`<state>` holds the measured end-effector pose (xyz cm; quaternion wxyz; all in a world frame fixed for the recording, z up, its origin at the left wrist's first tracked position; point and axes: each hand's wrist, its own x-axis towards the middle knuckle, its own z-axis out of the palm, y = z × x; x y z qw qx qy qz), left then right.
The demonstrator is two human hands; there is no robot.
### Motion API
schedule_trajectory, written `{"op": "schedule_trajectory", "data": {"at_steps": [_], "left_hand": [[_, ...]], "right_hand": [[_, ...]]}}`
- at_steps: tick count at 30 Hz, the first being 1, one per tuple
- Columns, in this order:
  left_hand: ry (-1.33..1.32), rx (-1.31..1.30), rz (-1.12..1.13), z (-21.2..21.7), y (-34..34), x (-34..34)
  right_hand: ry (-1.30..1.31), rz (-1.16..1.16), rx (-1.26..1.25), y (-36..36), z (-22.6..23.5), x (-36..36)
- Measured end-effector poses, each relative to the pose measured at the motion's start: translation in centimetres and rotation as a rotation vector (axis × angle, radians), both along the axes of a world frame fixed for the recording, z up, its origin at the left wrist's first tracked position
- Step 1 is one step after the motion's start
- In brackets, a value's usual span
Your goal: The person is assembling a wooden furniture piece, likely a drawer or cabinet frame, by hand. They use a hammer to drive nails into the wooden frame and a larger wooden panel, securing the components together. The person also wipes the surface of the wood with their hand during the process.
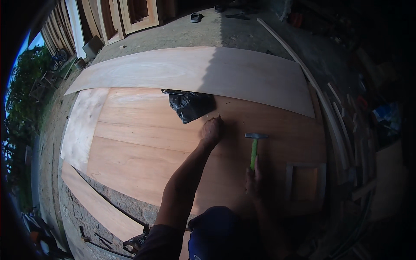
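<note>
My right hand (pixel 253 177) is closed around the green handle of a hammer (pixel 256 135), whose metal head is raised over a large plywood sheet (pixel 134 151). Ahead and to the left, my left hand (pixel 211 131) is closed low over the same sheet. Thin dark nails (pixel 219 115) show at its fingertips; how many it grips is hidden. A crumpled black plastic bag (pixel 190 105) lies just beyond that hand. Another loose nail (pixel 228 102) rests on the wood to the right of the bag.
A paler plywood panel (pixel 143 67) overlaps the far edge. A small wooden frame (pixel 322 180) lies at the near right, in shadow. Long wood strips (pixel 299 60) run along the right. A narrow offcut (pixel 102 201) lies at the near left. Door-like frames (pixel 141 26) stand behind.
</note>
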<state>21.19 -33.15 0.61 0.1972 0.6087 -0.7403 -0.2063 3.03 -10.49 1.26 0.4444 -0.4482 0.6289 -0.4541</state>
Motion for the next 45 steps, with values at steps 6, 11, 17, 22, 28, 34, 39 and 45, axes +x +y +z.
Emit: {"op": "schedule_trajectory", "data": {"at_steps": [6,11,17,22,28,34,39,45], "left_hand": [[-0.175,-0.017,-0.049,0.4,0.3,-1.7],[0.059,-0.118,-0.12,0.2,1.9,1.0],[0.403,-0.145,0.344,-0.6,9.0,12.4],[0.457,-0.18,0.78,0.3,12.9,25.7],[0.729,-0.437,0.986,-2.9,12.5,35.4],[0.303,-0.317,1.046,-0.9,10.7,34.7],[0.254,-0.311,1.059,-1.3,10.9,34.9],[0.255,-0.308,1.059,-0.9,10.6,34.6]], "right_hand": [[0.15,0.03,-0.199,0.1,-1.7,-0.7],[0.246,0.01,-0.393,-0.9,-2.2,-0.4],[-0.145,-0.028,-0.047,0.6,0.9,0.9],[-0.029,0.034,-0.047,0.5,2.3,3.0],[-0.061,0.267,0.021,-1.5,3.3,10.2],[-0.113,0.584,-0.155,-5.7,0.5,16.6],[0.376,0.812,-0.175,-9.3,3.1,23.6],[0.542,0.978,-0.425,-12.3,6.1,30.6]]}}
